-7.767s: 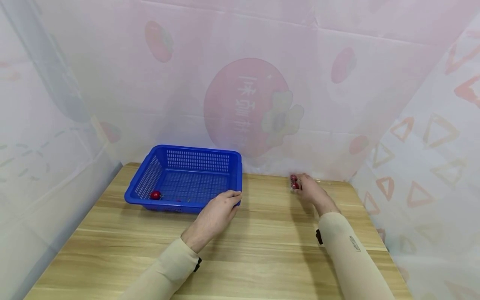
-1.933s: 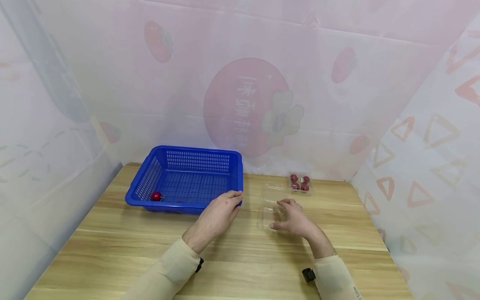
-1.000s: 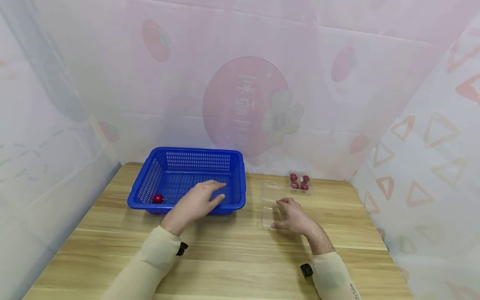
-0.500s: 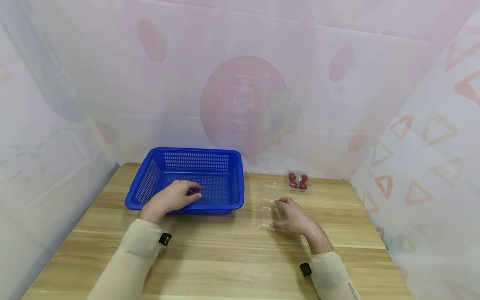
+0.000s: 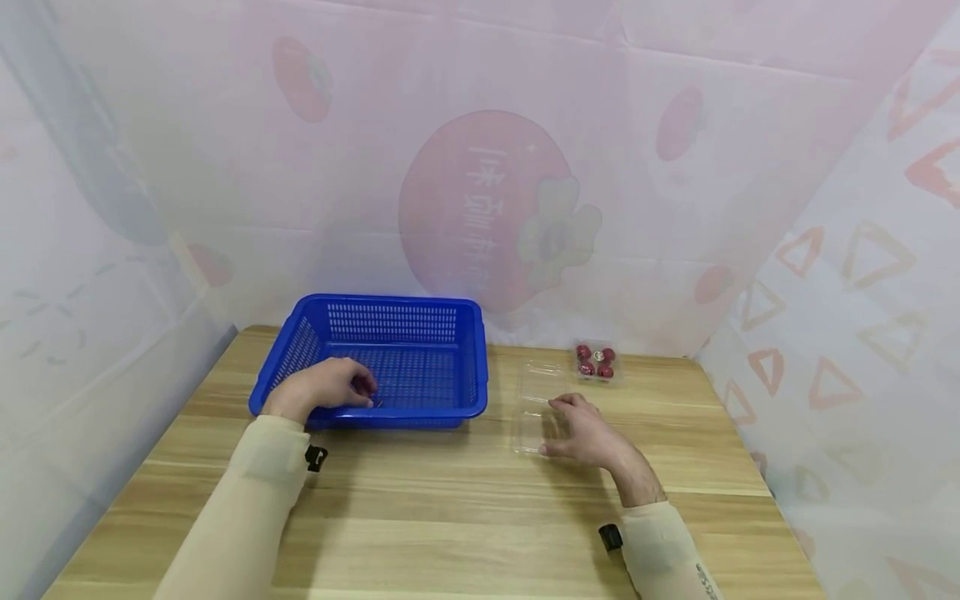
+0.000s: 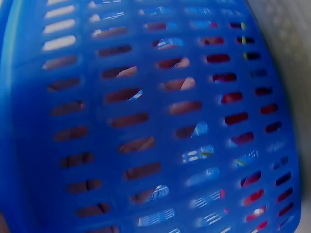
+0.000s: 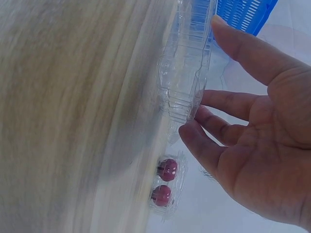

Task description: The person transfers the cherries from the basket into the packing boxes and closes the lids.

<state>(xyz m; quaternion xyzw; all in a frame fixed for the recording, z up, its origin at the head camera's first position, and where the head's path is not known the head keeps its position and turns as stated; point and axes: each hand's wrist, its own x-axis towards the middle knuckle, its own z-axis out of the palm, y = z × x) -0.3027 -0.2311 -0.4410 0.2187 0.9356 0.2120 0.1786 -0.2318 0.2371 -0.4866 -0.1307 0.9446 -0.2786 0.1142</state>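
My left hand [image 5: 322, 387] reaches over the front rim into the blue plastic basket [image 5: 483, 367], fingers bent down behind its wall. In the left wrist view, parts of the left hand [image 6: 184, 108] and red cherries [image 6: 253, 196] show through the basket's slots [image 6: 29, 145]; whether the fingertips grip a cherry I cannot tell. My right hand [image 5: 588, 433] holds an unfolded clear plastic clamshell box [image 5: 531, 432] on the table. The right wrist view shows the right hand [image 7: 257, 116] with its thumb at one edge of the clamshell box [image 7: 182, 73] and fingertips at the other.
A second clear box [image 5: 597, 361] with several cherries inside stands at the table's back edge, right of the clamshell. The wooden table [image 5: 450, 517] backs onto a printed cloth wall [image 5: 360, 208], with more cloth on both sides.
My left hand has let go of the basket's right front corner, moved left and dipped inside. Earlier, my right hand left the filled box at the back and came to the clamshell, where it stays.
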